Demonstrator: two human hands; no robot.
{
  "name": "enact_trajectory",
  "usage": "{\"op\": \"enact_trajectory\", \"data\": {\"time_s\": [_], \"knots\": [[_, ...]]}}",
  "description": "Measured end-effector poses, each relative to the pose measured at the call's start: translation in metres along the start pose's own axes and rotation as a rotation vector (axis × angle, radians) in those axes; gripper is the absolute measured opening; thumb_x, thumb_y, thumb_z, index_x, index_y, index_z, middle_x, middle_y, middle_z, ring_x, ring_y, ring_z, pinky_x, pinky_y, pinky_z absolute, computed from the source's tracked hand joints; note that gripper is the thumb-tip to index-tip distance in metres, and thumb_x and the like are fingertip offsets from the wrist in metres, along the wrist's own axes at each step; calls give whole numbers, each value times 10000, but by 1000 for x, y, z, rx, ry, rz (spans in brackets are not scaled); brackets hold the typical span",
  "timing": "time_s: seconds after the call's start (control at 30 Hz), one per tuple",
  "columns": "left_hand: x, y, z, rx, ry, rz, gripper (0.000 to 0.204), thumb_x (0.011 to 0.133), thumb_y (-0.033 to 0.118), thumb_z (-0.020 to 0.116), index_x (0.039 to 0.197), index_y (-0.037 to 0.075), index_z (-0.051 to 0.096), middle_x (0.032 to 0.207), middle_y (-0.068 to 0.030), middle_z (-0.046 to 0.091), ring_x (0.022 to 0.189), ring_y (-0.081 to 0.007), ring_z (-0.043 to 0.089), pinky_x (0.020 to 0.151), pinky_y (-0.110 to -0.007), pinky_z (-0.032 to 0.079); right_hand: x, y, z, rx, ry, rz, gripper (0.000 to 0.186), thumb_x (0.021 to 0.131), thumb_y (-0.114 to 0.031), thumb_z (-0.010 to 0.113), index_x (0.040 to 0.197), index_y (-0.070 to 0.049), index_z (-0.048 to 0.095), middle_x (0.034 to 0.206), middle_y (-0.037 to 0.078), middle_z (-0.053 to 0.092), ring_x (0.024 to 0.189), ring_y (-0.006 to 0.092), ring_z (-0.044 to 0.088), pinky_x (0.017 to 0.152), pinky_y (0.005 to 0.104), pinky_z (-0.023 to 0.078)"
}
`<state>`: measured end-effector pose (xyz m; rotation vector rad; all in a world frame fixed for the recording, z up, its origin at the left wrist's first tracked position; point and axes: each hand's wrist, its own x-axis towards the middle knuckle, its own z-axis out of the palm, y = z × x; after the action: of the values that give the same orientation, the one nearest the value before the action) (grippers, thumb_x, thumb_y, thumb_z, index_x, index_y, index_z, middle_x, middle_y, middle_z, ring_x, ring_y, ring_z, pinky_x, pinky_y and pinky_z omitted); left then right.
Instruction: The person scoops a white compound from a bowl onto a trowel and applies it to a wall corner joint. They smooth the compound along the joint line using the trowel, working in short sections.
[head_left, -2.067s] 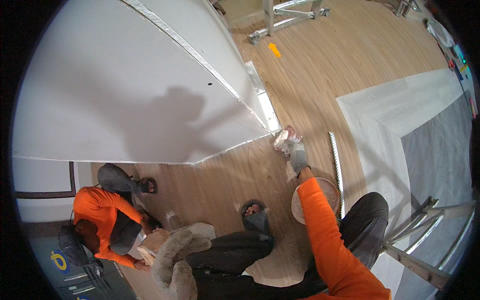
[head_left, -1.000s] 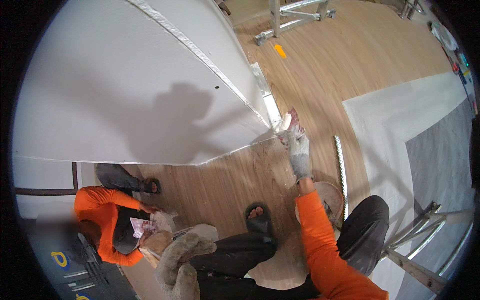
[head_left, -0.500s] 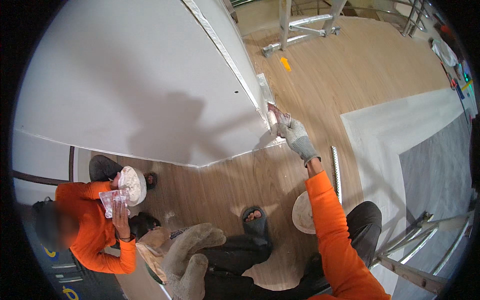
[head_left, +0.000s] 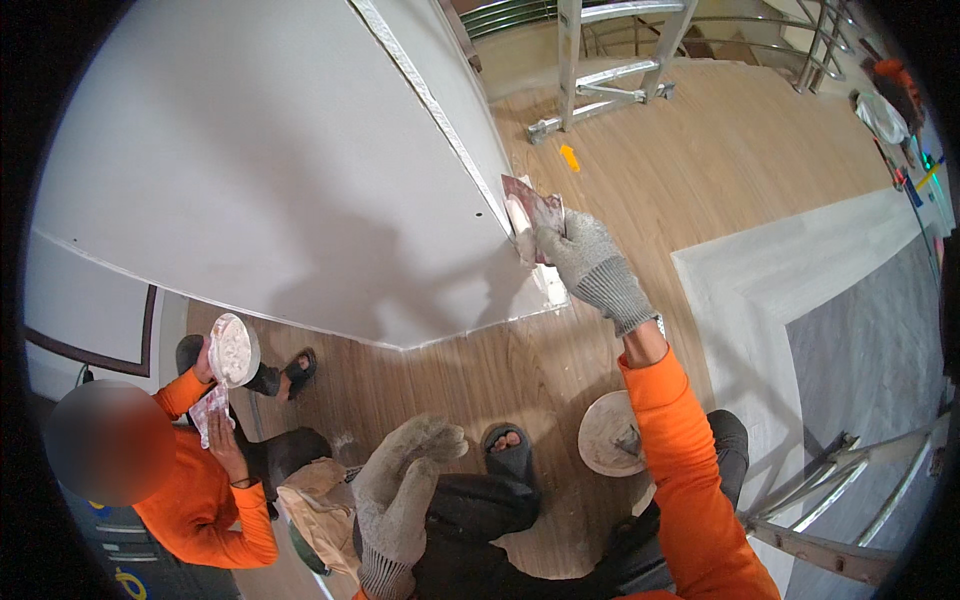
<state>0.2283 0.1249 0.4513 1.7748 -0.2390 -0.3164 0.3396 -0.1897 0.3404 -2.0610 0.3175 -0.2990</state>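
Note:
My right hand [head_left: 592, 262], in a grey knit glove, grips a putty spreader [head_left: 548, 210] with a reddish-brown blade. A thick ridge of white putty [head_left: 519, 216] lies along the blade, which is held up against the edge of the white wall panel [head_left: 300, 180], near its lower corner. Over my lap, my gloved left hand [head_left: 405, 490] holds nothing, its fingers stretched out and the thumb apart. A round tub [head_left: 608, 440] with pale putty residue stands on the floor beside my right forearm, which partly covers it.
A co-worker [head_left: 205, 490] in orange crouches at the left with a tub of white putty [head_left: 234, 352] and a smeared spreader [head_left: 212, 412]. Ladders stand at the top [head_left: 615, 75] and lower right [head_left: 850, 500]. A crumpled tan bag [head_left: 315, 505] lies left of my left hand.
My right hand and the spreader have moved up along the panel's edge. My left hand has shifted slightly and shows its cuff. The co-worker's tub is more tilted.

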Motion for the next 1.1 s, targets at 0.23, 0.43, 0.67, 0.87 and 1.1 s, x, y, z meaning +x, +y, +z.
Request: {"op": "enact_trajectory", "data": {"time_s": [0.23,0.43,0.67,0.87,1.1], "knots": [[10,-1,-6,-45,64,-17,398,1018,122,510,1330,-118,575,1208,-205,687,1105,-271,695,980,-405,558,-50,-31,33,363,458,-134,339,1047,-231,539,849,34,611,701,29,582,653,153,536,610,389,444],[37,0,2,-16,256,212,431,1064,198,468,1361,-100,560,1206,-190,691,1068,-263,697,978,-397,553,-33,-25,157,863,1011,169,276,1097,-201,473,1227,22,570,1021,34,625,852,158,560,747,368,483],[85,-3,-21,-83,598,335,460,1078,233,467,1426,-65,505,1280,-206,651,1141,-280,659,1033,-411,513,-1,-138,174,354,1116,239,428,1086,-152,465,1479,18,445,1281,102,581,1061,186,562,933,351,480],[37,30,-51,336,451,-14,441,1090,262,465,1406,-38,532,1252,-190,652,1158,-281,633,1020,-390,502,-1,-223,150,347,1028,356,413,1080,-150,472,1457,18,482,1280,108,586,1069,191,563,945,354,472],[-48,78,-88,398,257,-435,379,1086,216,473,1317,-53,608,1201,-168,671,1135,-257,630,1014,-363,493,-38,-254,97,622,915,429,398,1072,-148,480,1431,18,525,1279,115,592,1078,197,565,959,357,463]]}}
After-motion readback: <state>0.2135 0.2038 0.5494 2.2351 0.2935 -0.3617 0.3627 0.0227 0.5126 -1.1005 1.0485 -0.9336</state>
